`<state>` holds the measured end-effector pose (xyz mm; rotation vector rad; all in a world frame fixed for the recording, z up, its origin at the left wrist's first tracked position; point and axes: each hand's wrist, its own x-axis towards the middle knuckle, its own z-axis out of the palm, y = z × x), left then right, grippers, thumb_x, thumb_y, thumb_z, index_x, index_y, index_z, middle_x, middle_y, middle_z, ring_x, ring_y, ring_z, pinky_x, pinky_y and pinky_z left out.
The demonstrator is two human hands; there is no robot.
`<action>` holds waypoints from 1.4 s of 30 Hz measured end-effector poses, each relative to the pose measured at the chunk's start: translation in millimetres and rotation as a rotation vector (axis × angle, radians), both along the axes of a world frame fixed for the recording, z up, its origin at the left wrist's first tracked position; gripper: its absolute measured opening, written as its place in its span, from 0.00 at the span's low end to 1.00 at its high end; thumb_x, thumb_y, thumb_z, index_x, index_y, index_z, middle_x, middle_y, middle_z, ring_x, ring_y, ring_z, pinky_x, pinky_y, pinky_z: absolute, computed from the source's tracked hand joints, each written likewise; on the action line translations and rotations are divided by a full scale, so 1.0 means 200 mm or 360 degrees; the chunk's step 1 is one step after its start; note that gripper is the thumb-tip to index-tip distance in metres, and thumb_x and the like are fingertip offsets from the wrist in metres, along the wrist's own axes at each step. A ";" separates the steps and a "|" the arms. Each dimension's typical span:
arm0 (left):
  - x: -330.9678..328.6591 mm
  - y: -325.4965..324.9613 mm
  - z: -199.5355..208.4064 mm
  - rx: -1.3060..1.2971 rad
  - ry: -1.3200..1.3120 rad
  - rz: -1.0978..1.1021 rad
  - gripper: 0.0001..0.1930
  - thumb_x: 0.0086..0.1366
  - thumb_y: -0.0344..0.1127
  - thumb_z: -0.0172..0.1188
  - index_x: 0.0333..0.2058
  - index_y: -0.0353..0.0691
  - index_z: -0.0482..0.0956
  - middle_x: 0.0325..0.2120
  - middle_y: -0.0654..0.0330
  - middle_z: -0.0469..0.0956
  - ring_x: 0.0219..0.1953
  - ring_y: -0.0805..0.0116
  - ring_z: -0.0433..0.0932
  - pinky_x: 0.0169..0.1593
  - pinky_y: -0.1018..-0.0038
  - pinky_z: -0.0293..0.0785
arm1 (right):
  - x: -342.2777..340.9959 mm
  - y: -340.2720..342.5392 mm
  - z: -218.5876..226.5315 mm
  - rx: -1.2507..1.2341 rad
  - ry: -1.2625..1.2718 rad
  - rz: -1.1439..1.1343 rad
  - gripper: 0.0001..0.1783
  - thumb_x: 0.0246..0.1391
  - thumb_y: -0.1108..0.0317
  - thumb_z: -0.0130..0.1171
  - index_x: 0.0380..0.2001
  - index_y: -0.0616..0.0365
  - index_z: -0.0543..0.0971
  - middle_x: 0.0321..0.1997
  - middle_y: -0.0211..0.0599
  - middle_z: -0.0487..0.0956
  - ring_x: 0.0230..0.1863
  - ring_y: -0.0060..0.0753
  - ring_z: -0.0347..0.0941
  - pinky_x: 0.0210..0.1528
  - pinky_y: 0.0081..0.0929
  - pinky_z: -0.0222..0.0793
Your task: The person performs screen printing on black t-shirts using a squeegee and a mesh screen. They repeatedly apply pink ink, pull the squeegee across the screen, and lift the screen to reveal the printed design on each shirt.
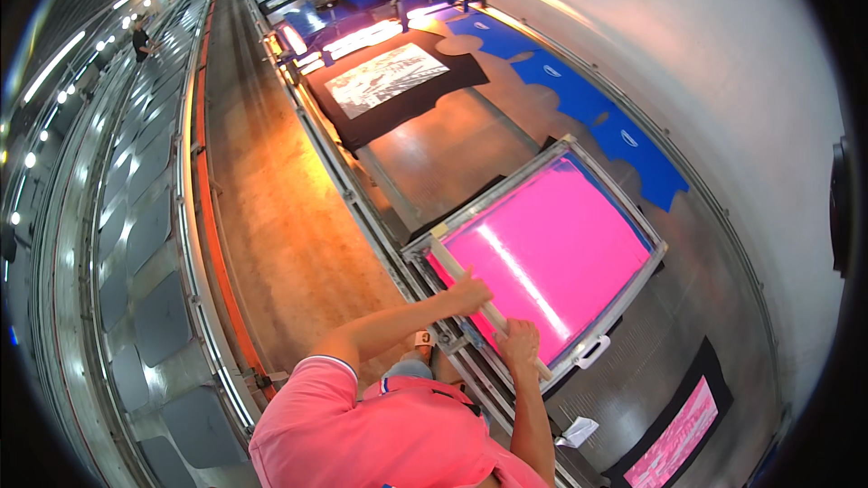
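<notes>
A screen-printing frame [657, 251] lies on the long metal table, its mesh covered with bright pink ink [561, 244]. Along the frame's near side, inside it, runs a long pale squeegee [447, 259]. My left hand [468, 293] is closed around the squeegee toward its left part. Farther right on the same bar, my right hand [518, 343] is closed as well. The blade's lower edge is hidden under the bar and my fingers. A white handle [593, 351] sticks out from the frame's right side.
Beyond the frame, a black fabric piece with a white print [387, 79] lies by a blue machine with glowing heaters [362, 36]. Blue fabric pieces [579, 95] line the far edge. A pink-printed black piece [674, 434] and a crumpled white scrap [579, 432] lie right. Another long table [149, 316] runs left.
</notes>
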<state>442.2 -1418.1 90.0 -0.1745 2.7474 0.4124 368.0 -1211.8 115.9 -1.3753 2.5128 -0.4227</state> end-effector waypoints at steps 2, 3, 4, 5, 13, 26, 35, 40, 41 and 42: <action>0.01 -0.02 -0.06 0.0156 0.0136 -0.0028 0.19 0.57 0.35 0.64 0.49 0.45 0.80 0.45 0.55 0.80 0.58 0.53 0.74 0.69 0.35 0.47 | -0.01 -0.11 -0.01 0.0266 -0.0160 -0.0045 0.22 0.46 0.55 0.69 0.39 0.61 0.80 0.45 0.49 0.81 0.51 0.52 0.76 0.55 0.47 0.71; 0.03 -0.02 -0.06 0.0189 0.0347 -0.0009 0.19 0.56 0.35 0.65 0.49 0.45 0.80 0.45 0.55 0.80 0.59 0.53 0.73 0.69 0.35 0.47 | -0.01 -0.15 -0.02 0.0263 -0.0139 -0.0051 0.21 0.46 0.55 0.69 0.38 0.60 0.80 0.43 0.49 0.81 0.50 0.52 0.76 0.53 0.47 0.72; 0.05 -0.02 -0.06 0.0221 0.0559 0.0008 0.20 0.56 0.36 0.66 0.49 0.44 0.80 0.45 0.54 0.80 0.60 0.52 0.72 0.69 0.35 0.47 | -0.01 -0.17 -0.03 0.0261 -0.0118 -0.0059 0.20 0.47 0.55 0.68 0.36 0.60 0.80 0.41 0.48 0.82 0.48 0.52 0.77 0.52 0.47 0.73; 0.05 -0.02 -0.07 0.0255 0.0771 0.0024 0.20 0.55 0.36 0.67 0.49 0.44 0.81 0.45 0.54 0.80 0.61 0.52 0.71 0.69 0.35 0.47 | -0.01 -0.19 -0.04 0.0259 -0.0097 -0.0070 0.19 0.47 0.55 0.68 0.35 0.60 0.80 0.39 0.48 0.82 0.47 0.51 0.78 0.50 0.47 0.73; 0.29 -0.40 0.33 0.0606 0.1349 0.0868 0.17 0.56 0.35 0.69 0.45 0.38 0.83 0.45 0.51 0.81 0.56 0.52 0.74 0.60 0.59 0.67 | 0.04 -0.45 -0.08 0.0119 -0.0209 -0.0174 0.20 0.46 0.56 0.68 0.36 0.61 0.82 0.36 0.55 0.82 0.41 0.58 0.80 0.46 0.49 0.75; 0.70 -2.47 0.26 -0.0090 0.1792 0.2230 0.12 0.63 0.38 0.60 0.37 0.34 0.84 0.36 0.47 0.83 0.42 0.49 0.81 0.50 0.60 0.75 | 0.18 -0.81 -0.15 0.0611 -0.0017 -0.0692 0.14 0.42 0.64 0.66 0.34 0.56 0.83 0.37 0.45 0.82 0.48 0.53 0.77 0.54 0.57 0.69; 1.57 -3.97 -0.04 -0.0719 0.1359 0.2490 0.11 0.57 0.34 0.57 0.33 0.35 0.83 0.33 0.43 0.83 0.39 0.45 0.82 0.45 0.56 0.77 | 0.37 -1.05 0.00 0.0986 0.0083 -0.1174 0.17 0.44 0.68 0.65 0.41 0.54 0.83 0.52 0.44 0.76 0.64 0.54 0.64 0.66 0.75 0.50; 1.71 -4.59 -0.26 -0.1253 0.0612 0.1953 0.16 0.63 0.43 0.54 0.29 0.35 0.81 0.27 0.48 0.81 0.33 0.55 0.83 0.37 0.58 0.79 | 0.46 -1.08 -0.04 0.0852 0.0381 -0.1246 0.17 0.45 0.65 0.67 0.42 0.53 0.83 0.50 0.43 0.79 0.62 0.53 0.67 0.65 0.67 0.58; 1.91 -4.79 -0.17 -0.1829 0.0461 0.1372 0.19 0.65 0.48 0.53 0.26 0.37 0.80 0.22 0.53 0.78 0.29 0.60 0.81 0.34 0.60 0.78 | 0.40 -1.11 -0.10 0.0759 0.0284 -0.1218 0.17 0.46 0.62 0.66 0.42 0.53 0.82 0.47 0.44 0.81 0.60 0.53 0.69 0.63 0.57 0.61; 1.78 -4.86 -0.28 -0.1521 0.0411 0.1343 0.18 0.65 0.47 0.54 0.27 0.37 0.80 0.22 0.53 0.78 0.30 0.60 0.81 0.35 0.60 0.78 | 0.40 -0.99 -0.20 0.0728 0.0291 -0.1224 0.19 0.47 0.60 0.66 0.43 0.53 0.82 0.44 0.45 0.82 0.58 0.51 0.71 0.62 0.51 0.62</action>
